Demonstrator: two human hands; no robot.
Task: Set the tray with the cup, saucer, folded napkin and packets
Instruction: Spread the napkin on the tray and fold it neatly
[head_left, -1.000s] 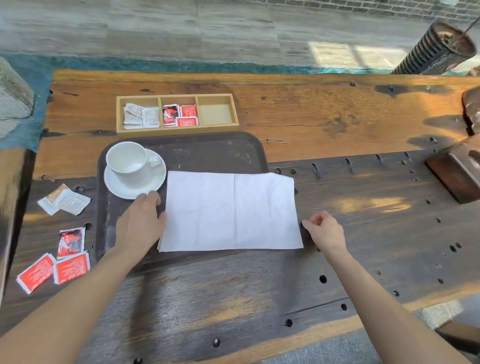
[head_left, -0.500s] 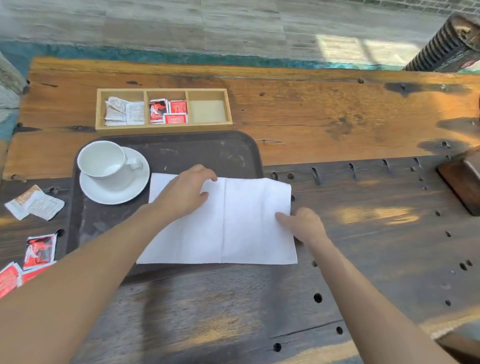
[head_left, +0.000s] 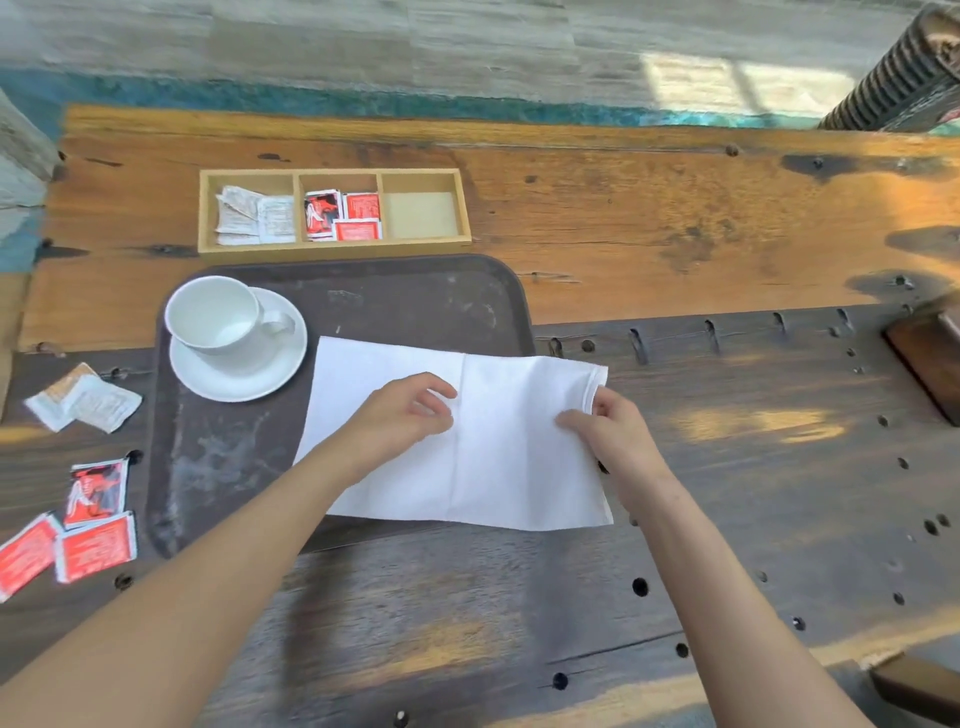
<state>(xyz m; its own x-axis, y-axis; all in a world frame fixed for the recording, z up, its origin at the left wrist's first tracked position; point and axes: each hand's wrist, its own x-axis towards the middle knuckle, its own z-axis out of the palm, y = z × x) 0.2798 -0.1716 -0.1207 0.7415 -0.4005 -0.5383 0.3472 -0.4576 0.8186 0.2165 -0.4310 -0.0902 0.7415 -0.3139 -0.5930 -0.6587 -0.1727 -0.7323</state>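
A dark brown tray (head_left: 374, 301) lies on the wooden table. In its far left corner a white cup (head_left: 215, 314) stands on a white saucer (head_left: 249, 371). A white napkin (head_left: 498, 457) lies spread over the tray's right half and hangs past its right edge. My left hand (head_left: 402, 415) rests on the napkin's middle, beside the centre crease, fingers loosely curled. My right hand (head_left: 608, 431) pinches the napkin's right edge, which is lifted and curled. Red packets (head_left: 88, 525) and white packets (head_left: 85, 402) lie on the table left of the tray.
A wooden three-compartment box (head_left: 335, 210) stands behind the tray, holding white and red packets; its right compartment holds nothing. A dark wooden block (head_left: 930, 353) sits at the right edge. A ribbed dark cylinder (head_left: 904, 78) stands at the far right.
My left hand slid from the tray's left onto the napkin's middle. My right hand moved from beside the napkin onto its right edge and lifted it.
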